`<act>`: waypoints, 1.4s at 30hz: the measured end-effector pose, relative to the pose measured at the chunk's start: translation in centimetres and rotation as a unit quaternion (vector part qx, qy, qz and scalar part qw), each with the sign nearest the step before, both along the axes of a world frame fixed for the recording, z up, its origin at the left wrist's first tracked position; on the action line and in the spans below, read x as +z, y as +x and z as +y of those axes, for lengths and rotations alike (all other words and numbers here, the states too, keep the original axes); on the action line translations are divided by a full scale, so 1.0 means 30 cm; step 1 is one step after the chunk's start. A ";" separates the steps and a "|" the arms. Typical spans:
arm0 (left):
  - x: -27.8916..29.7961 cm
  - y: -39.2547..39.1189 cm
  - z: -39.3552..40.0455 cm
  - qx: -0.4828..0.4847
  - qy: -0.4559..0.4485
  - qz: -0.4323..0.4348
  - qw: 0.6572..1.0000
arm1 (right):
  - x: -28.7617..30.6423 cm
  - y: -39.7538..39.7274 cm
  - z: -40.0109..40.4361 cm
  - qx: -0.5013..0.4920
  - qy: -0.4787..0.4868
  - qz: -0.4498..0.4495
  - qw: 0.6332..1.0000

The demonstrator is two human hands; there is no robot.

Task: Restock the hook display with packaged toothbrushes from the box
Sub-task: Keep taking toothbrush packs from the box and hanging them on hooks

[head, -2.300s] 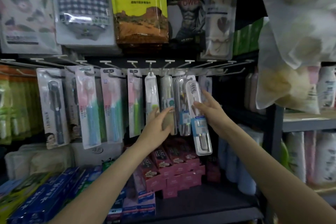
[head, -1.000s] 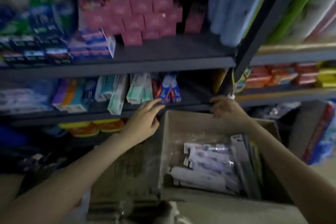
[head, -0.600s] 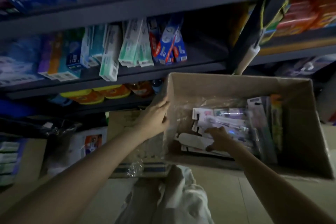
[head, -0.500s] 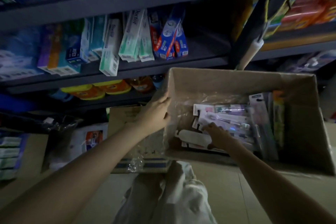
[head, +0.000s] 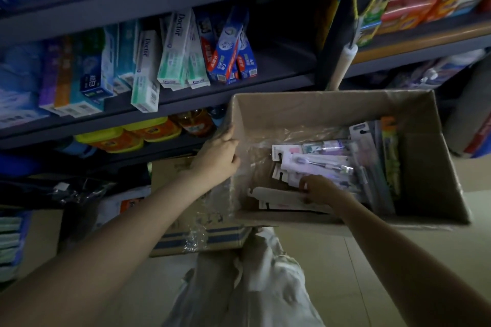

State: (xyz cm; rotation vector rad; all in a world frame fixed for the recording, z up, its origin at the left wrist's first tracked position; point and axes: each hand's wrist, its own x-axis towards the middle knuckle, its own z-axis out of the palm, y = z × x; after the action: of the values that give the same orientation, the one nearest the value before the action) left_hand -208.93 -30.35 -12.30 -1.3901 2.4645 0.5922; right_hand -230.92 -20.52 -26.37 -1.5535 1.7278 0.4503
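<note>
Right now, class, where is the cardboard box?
In the head view the cardboard box sits right of centre, below the toothpaste shelf, with the left hand gripping its left wall.

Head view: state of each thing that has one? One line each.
Box: open at the top, partly filled, on the floor.
Toothbrush packs: lying loose in the box, not yet on hooks.
Left hand: grips the box's left wall.
Right hand: inside the box, fingers curled on a white pack.
Plastic wrap: torn open, hanging at the box's left side.
Toothpaste cartons: leaning on the shelf.
</note>
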 end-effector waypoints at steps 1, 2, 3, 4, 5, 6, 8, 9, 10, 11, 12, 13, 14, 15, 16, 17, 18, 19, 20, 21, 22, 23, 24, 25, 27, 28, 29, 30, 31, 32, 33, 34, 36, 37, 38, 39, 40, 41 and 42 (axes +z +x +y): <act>-0.005 -0.001 0.006 0.006 -0.001 0.001 1.000 | 0.001 0.000 -0.001 -0.006 -0.009 0.000 1.000; -0.008 -0.004 0.015 0.017 -0.003 0.008 1.000 | 0.002 -0.003 -0.004 -0.013 -0.011 -0.001 1.000; -0.010 -0.009 0.025 0.030 -0.006 0.019 0.999 | 0.001 -0.011 -0.006 -0.019 -0.007 -0.009 1.000; -0.013 -0.015 0.035 0.036 -0.012 0.032 0.999 | 0.006 -0.021 -0.008 -0.023 -0.003 -0.018 1.000; -0.013 -0.021 0.044 0.031 -0.022 0.040 0.998 | 0.015 -0.036 -0.012 -0.040 0.000 -0.032 0.999; -0.012 -0.029 0.054 0.016 -0.034 0.044 0.998 | 0.027 -0.051 -0.016 -0.066 -0.001 -0.058 0.996; -0.012 -0.049 0.065 -0.008 -0.047 0.056 0.997 | 0.065 -0.095 -0.020 -0.144 -0.037 -0.140 0.979; -0.014 -0.063 0.064 -0.003 -0.040 0.068 0.997 | 0.100 -0.114 -0.018 -0.184 -0.066 -0.175 0.965; -0.011 -0.082 0.062 0.011 -0.033 0.085 0.996 | 0.148 -0.126 -0.016 -0.217 -0.089 -0.199 0.952; -0.010 -0.105 0.056 0.039 -0.021 0.108 0.993 | 0.197 -0.132 -0.015 -0.255 -0.111 -0.225 0.934; -0.008 -0.130 0.050 0.084 0.005 0.137 0.987 | 0.246 -0.132 -0.015 -0.292 -0.135 -0.261 0.910; -0.001 -0.158 0.046 0.150 0.064 0.173 0.971 | 0.287 -0.126 -0.018 -0.319 -0.163 -0.299 0.884; 0.009 -0.187 0.043 0.232 0.159 0.223 0.933 | 0.323 -0.115 -0.024 -0.326 -0.192 -0.330 0.865; 0.021 -0.216 0.041 0.319 0.263 0.283 0.865 | 0.348 -0.098 -0.034 -0.315 -0.213 -0.349 0.857; 0.026 -0.242 0.039 0.385 0.332 0.331 0.795 | 0.366 -0.078 -0.043 -0.290 -0.225 -0.358 0.859; 0.022 -0.261 0.034 0.420 0.358 0.360 0.752 | 0.366 -0.063 -0.051 -0.261 -0.234 -0.359 0.865; 0.018 -0.276 0.026 0.437 0.349 0.368 0.743 | 0.360 -0.050 -0.059 -0.225 -0.237 -0.360 0.874; 0.012 -0.282 0.016 0.449 0.323 0.360 0.752 | 0.353 -0.043 -0.066 -0.193 -0.243 -0.369 0.876; 0.007 -0.281 0.010 0.451 0.287 0.344 0.772 | 0.330 -0.045 -0.072 -0.181 -0.248 -0.388 0.869; -0.002 -0.272 0.001 0.445 0.260 0.331 0.790 | 0.299 -0.053 -0.078 -0.203 -0.251 -0.397 0.859; 0.000 -0.265 -0.005 0.432 0.251 0.325 0.803 | 0.270 -0.067 -0.088 -0.246 -0.248 -0.387 0.853; 0.001 -0.251 -0.012 0.417 0.255 0.322 0.811 | 0.224 -0.092 -0.099 -0.275 -0.246 -0.347 0.862; 0.005 -0.233 -0.017 0.407 0.261 0.316 0.816 | 0.166 -0.121 -0.111 -0.274 -0.237 -0.273 0.891; 0.004 -0.214 -0.025 0.404 0.265 0.317 0.816 | 0.102 -0.145 -0.118 -0.231 -0.205 -0.176 0.935; 0.007 -0.184 -0.039 0.419 0.261 0.357 0.793 | 0.004 -0.156 -0.111 -0.096 -0.120 -0.013 0.988; 0.015 -0.176 -0.047 0.427 0.260 0.380 0.778 | -0.028 -0.144 -0.106 -0.050 -0.105 0.045 0.992; 0.022 -0.171 -0.055 0.425 0.259 0.397 0.771 | -0.042 -0.127 -0.099 -0.032 -0.110 0.086 0.990; 0.025 -0.169 -0.061 0.414 0.256 0.408 0.772 | -0.046 -0.107 -0.094 -0.028 -0.122 0.116 0.985; 0.022 -0.167 -0.065 0.402 0.252 0.415 0.776 | -0.044 -0.088 -0.091 -0.025 -0.137 0.134 0.981; 0.025 -0.169 -0.064 0.391 0.253 0.420 0.779 | -0.044 -0.076 -0.092 -0.021 -0.139 0.138 0.980; 0.031 -0.170 -0.063 0.380 0.257 0.421 0.783 | -0.046 -0.069 -0.089 -0.010 -0.131 0.134 0.982; 0.038 -0.172 -0.062 0.371 0.263 0.420 0.786 | -0.049 -0.066 -0.086 0.009 -0.117 0.130 0.985; 0.041 -0.166 -0.067 0.357 0.271 0.423 0.788 | -0.045 -0.061 -0.074 0.055 -0.094 0.126 0.986; 0.040 -0.159 -0.072 0.351 0.272 0.422 0.791 | -0.034 -0.060 -0.072 0.063 -0.088 0.118 0.987; 0.042 -0.150 -0.077 0.346 0.273 0.420 0.794 | -0.012 -0.060 -0.077 0.042 -0.085 0.102 0.990; 0.047 -0.139 -0.083 0.341 0.276 0.417 0.796 | 0.018 -0.057 -0.085 -0.004 -0.090 0.069 0.993; 0.055 -0.126 -0.090 0.336 0.277 0.417 0.798 | 0.058 -0.053 -0.099 -0.061 -0.117 0.024 0.991; 0.064 -0.112 -0.100 0.329 0.280 0.422 0.797 | 0.102 -0.052 -0.120 -0.122 -0.163 -0.024 0.979; 0.076 -0.098 -0.109 0.325 0.283 0.430 0.793 | 0.152 -0.054 -0.141 -0.191 -0.207 -0.072 0.957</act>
State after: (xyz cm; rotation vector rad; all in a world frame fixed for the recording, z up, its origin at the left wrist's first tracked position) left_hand -211.88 -33.62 -10.02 -1.9139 1.8453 2.3318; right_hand -232.55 -24.75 -21.82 -1.4290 2.0327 -0.2298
